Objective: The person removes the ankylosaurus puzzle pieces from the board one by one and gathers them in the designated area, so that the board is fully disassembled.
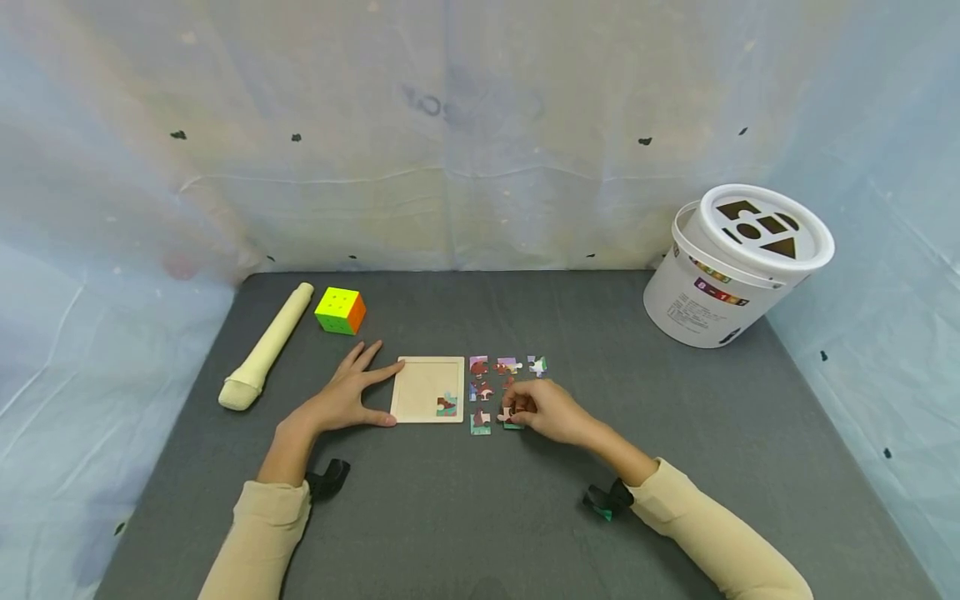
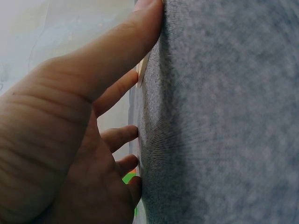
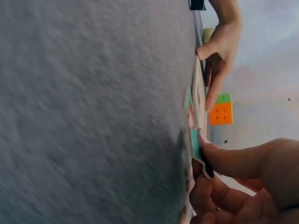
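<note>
A square wooden puzzle board (image 1: 416,387) lies on the table, with one puzzle piece (image 1: 447,406) in its lower right corner. My left hand (image 1: 341,402) spreads its thumb and index finger along the board's left side, the tips at its edge. My right hand (image 1: 551,411) pinches another puzzle piece (image 3: 195,143) between thumb and fingers, just right of the board and low over the table. Teal and dark parts of it show in the right wrist view. Several loose pieces, among them a top-left one (image 1: 478,365) and a bottom-left one (image 1: 481,423), lie in rows beside the board.
A multicoloured puzzle cube (image 1: 341,311) and a pale, club-shaped object (image 1: 268,346) lie on the grey table (image 1: 450,517) at the back left. At the back right stands a white bucket (image 1: 697,292) with shaped holes in its lid. Plastic sheeting (image 1: 450,167) hangs behind.
</note>
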The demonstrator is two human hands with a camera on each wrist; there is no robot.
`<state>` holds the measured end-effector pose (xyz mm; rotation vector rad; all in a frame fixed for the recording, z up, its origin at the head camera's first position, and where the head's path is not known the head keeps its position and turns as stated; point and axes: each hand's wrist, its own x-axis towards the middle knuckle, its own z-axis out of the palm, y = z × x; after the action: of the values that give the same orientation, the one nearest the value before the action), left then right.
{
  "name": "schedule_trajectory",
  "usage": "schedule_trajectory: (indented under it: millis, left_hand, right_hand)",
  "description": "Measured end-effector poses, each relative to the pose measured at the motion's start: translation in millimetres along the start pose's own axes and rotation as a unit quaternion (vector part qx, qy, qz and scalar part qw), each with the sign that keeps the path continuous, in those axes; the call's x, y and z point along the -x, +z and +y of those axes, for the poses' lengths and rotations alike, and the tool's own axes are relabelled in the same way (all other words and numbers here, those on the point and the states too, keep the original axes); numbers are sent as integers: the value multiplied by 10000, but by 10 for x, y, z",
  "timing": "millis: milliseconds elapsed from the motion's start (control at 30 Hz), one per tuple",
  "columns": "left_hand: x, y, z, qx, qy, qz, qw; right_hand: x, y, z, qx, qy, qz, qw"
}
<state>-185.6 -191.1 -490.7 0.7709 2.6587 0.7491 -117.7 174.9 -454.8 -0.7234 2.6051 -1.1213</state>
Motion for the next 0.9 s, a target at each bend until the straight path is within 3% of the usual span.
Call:
schedule_trajectory:
  millis: [167,467,900]
  left_hand:
    - [-9,8,2,-1,22,3,10000]
    - [3,14,-15,18,79,85,9999]
    - [0,-2,-7,15,58,30,10000]
  right_hand:
    - [27,78,39,169,103,171,9997]
    - [41,179,40,1155,100,718,9907]
    - [55,194,20,1561,-48,650,9856]
